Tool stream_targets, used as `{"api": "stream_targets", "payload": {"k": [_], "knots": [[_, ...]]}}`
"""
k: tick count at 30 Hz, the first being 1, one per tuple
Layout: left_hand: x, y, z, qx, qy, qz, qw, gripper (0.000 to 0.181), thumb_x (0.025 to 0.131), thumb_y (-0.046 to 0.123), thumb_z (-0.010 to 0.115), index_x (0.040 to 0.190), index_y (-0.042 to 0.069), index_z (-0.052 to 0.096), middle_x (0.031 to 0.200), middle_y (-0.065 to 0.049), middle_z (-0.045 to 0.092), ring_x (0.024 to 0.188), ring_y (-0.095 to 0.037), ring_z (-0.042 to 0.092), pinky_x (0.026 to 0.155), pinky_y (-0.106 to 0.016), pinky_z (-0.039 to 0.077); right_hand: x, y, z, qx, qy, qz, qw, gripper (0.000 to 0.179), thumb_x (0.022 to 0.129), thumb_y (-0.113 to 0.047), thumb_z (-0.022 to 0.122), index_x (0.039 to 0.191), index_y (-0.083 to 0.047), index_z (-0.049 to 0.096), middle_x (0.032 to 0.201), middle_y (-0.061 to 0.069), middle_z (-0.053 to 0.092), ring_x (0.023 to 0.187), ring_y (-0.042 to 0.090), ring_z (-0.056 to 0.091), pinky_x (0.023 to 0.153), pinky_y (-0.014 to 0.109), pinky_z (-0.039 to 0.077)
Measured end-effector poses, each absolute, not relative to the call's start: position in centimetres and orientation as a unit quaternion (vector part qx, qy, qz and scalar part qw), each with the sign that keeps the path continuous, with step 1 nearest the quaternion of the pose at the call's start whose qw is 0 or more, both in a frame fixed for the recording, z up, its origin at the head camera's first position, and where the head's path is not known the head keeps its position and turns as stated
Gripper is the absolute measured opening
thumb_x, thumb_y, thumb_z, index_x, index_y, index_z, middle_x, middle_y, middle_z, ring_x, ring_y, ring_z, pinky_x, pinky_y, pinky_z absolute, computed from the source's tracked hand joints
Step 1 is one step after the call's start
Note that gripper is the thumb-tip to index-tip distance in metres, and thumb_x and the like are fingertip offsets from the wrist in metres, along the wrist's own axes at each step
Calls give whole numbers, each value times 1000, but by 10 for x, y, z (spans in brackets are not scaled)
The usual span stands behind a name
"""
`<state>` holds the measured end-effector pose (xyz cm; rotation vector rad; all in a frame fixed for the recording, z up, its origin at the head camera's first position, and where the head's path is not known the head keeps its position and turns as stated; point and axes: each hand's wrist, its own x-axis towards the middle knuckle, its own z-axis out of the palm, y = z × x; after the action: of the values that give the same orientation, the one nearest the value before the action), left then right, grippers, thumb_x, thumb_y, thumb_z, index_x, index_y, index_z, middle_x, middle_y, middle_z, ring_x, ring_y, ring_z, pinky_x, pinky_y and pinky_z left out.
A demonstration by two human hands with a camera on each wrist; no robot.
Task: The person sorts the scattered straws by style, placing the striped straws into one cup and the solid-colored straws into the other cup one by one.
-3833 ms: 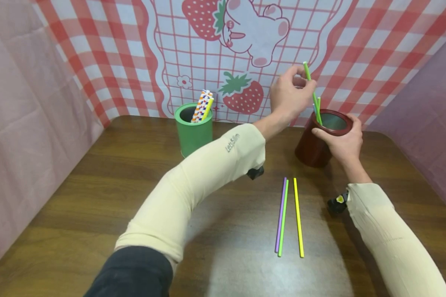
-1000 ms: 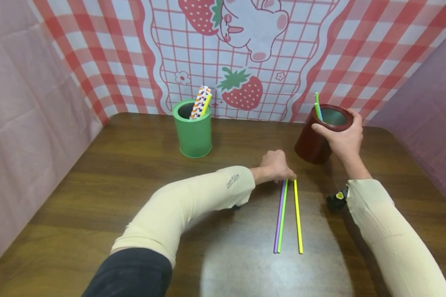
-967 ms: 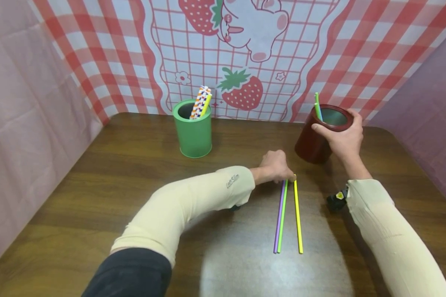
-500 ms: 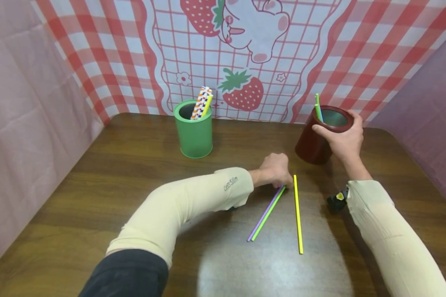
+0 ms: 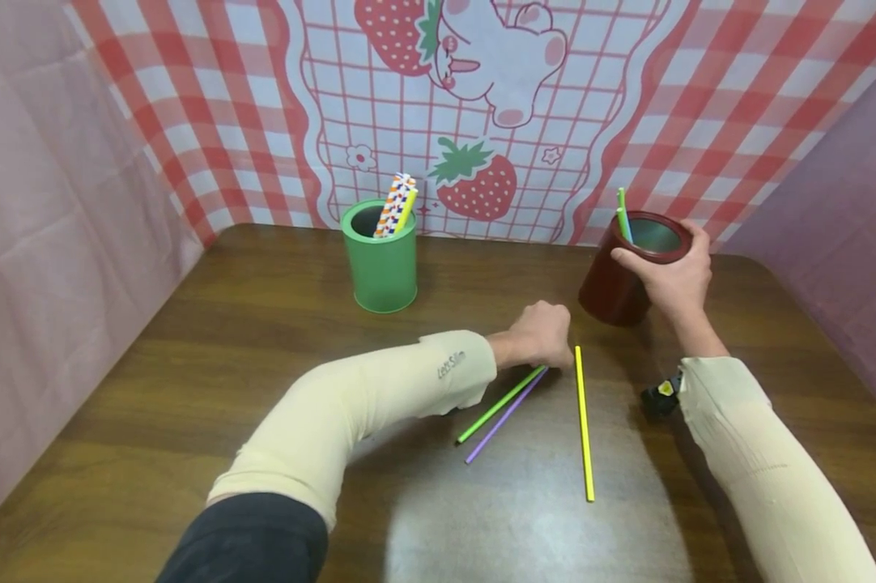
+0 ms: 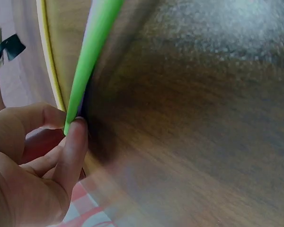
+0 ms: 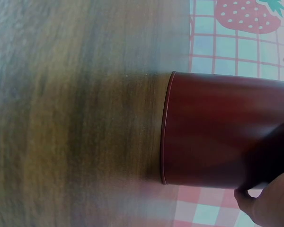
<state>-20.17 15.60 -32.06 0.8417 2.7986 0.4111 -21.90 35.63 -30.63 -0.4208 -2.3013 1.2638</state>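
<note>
With thumb and fingertips my left hand [image 5: 542, 334] pinches the end of a green straw [image 5: 499, 405], close over the table. A purple straw [image 5: 507, 417] lies just beside it, its far end at the same fingers; in the left wrist view the green straw [image 6: 92, 56] largely covers it. To the right of that hand a yellow straw [image 5: 584, 425] lies on the table. My right hand [image 5: 677, 279] grips the dark red can [image 5: 613, 283] near its rim, thumb at the front. Green and blue straws [image 5: 623, 214] stick up from that can.
A green can [image 5: 383, 271] stands at the back left, holding several patterned straws [image 5: 393, 210] and a yellow one. Behind the wooden table [image 5: 263, 340] hangs a red-and-white checked cloth [image 5: 256, 121] with strawberries, and pink cloth [image 5: 37, 202] hangs at the left.
The left hand has come down from the red can to the loose straws. The green and purple straws have swung left at their near ends and spread apart. The right hand keeps its hold.
</note>
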Motion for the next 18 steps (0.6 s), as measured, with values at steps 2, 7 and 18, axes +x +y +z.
{"api": "stream_targets", "payload": {"k": [2, 7, 18], "knots": [[-203, 155, -318, 272, 945, 149, 107, 16, 76, 23, 73, 66, 15, 62, 53, 4, 62, 44, -8, 61, 44, -18, 47, -219, 356, -307, -155, -840, 463, 235, 92, 77, -54, 74, 148, -27, 22, 150, 3, 32, 135, 21, 33, 108, 44, 37], [-210, 153, -307, 266, 940, 183, 108, 17, 80, 20, 66, 65, 14, 63, 50, 4, 61, 42, -8, 61, 47, -17, 47, -220, 356, -307, -153, -839, 467, 235, 92, 77, -53, 74, 148, -27, 22, 151, 3, 31, 136, 21, 31, 108, 43, 37], [-226, 153, -256, 256, 919, 286, 87, 12, 85, 15, 63, 95, 16, 71, 84, 5, 69, 50, -7, 64, 50, -16, 50, -220, 355, -307, -152, -839, 462, 245, 93, 77, -52, 75, 148, -23, 23, 149, 4, 33, 134, 20, 34, 108, 41, 37]]}}
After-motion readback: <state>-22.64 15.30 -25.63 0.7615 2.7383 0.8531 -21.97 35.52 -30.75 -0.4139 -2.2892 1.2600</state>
